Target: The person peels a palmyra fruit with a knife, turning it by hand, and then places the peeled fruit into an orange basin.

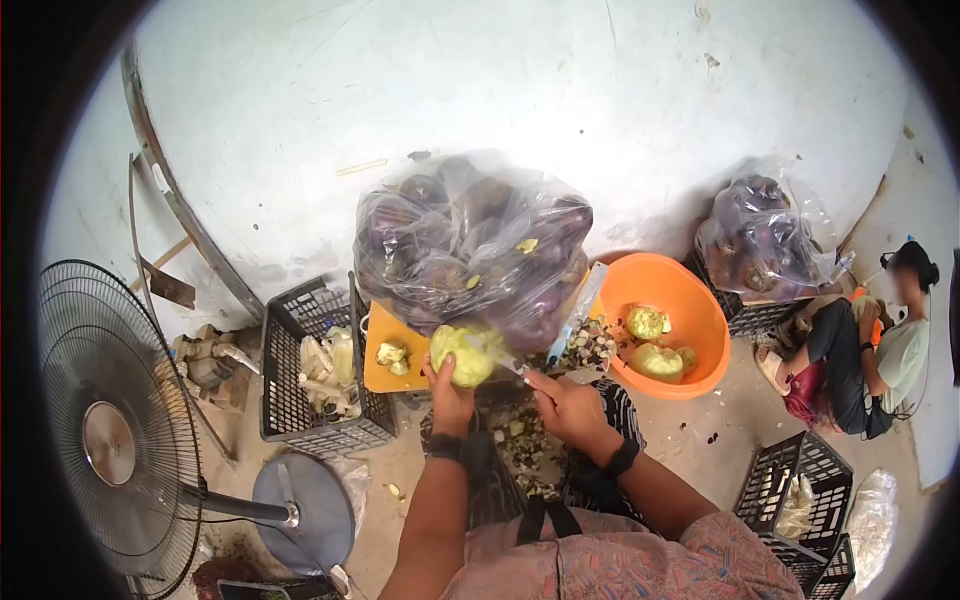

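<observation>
Peeling eggplant [462,355] (knife [503,357] in right hand [568,408])

Round peeled vegetable [462,354]: pale yellow-green. Large clear plastic bag [470,240]: dark purple contents (with a few yellow-green flecks). Round plastic basin [690,310]: bright orange. Flat plastic board [385,375]: orange-yellow. Slatted plastic crate [290,390]: black. Standing wire-guard fan [105,440]: grey. Patterned cloth garment [620,565]: pink-and-grey print.
</observation>
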Tool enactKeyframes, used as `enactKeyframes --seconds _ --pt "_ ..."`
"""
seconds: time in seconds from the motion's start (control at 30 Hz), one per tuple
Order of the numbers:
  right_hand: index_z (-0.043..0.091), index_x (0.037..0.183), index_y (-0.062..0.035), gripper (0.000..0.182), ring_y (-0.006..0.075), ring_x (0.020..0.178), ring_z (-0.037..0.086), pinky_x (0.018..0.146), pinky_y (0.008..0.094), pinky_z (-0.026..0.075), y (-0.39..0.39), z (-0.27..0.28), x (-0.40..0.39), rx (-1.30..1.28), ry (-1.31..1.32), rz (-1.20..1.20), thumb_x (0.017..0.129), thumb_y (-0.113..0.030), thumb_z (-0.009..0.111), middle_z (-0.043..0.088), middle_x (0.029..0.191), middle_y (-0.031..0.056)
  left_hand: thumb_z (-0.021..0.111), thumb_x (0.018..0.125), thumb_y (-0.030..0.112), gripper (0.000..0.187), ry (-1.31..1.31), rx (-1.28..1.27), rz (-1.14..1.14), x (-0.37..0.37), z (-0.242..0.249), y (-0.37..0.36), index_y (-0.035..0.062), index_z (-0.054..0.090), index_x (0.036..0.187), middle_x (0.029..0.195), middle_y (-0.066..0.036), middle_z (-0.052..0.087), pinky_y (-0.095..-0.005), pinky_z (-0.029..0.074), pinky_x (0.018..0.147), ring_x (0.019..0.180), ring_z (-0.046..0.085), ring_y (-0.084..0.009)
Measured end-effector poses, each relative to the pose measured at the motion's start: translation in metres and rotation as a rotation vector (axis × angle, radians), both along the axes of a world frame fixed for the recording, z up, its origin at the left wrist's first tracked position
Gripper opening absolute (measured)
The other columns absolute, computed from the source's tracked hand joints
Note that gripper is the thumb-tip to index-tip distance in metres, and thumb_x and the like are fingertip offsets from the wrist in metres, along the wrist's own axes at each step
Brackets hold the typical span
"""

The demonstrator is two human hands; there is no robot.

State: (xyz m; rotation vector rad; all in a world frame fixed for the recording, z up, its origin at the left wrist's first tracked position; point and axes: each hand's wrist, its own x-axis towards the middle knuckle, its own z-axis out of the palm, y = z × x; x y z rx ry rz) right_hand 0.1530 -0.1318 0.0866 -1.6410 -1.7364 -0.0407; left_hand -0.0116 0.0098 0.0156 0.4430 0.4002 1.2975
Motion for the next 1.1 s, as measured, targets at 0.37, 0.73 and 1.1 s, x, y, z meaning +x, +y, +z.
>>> enactKeyframes --seconds 0.37,0.73,1.1 --pt "0.067 0.119 -0.0241 0.032 0.0319 0.054 0.058 0.05 0.0426 0.046 -0.004 0.0 -0.001 0.025 -0.001 -0.011 0.087 -0.023 0.062 0.057 0.063 0.0113 0.058 0.094 0.011 0.051 0.005 -0.013 0.019 0.005 0.002 0.005 0.0182 0.033 0.138 0.131 -0.009 0.048 -0.0458 0.049 0.095 0.119 0.051 -0.027" --pt "0.067 0.118 -0.02 0.03 0.0337 0.053 0.057 0.05 0.0443 0.045 0.011 0.001 0.007 0.046 0.001 0.077 0.088 -0.02 0.062 0.056 0.062 0.0129 0.059 0.093 0.012 0.053 0.011 -0.012 0.09 0.01 -0.002 0.003 0.0152 0.032 0.139 0.132 -0.01 0.047 -0.0446 0.047 0.097 0.12 0.05 -0.0271" --pt "0.066 0.119 -0.0201 0.031 0.0339 0.053 0.057 0.049 0.0444 0.044 0.009 0.005 0.006 -0.044 -0.055 0.048 0.088 -0.022 0.062 0.057 0.063 0.0132 0.059 0.093 0.011 0.051 0.017 0.028 0.091 0.01 -0.002 0.003 0.0133 0.033 0.137 0.129 -0.011 0.049 -0.0444 0.048 0.097 0.118 0.052 -0.0269"
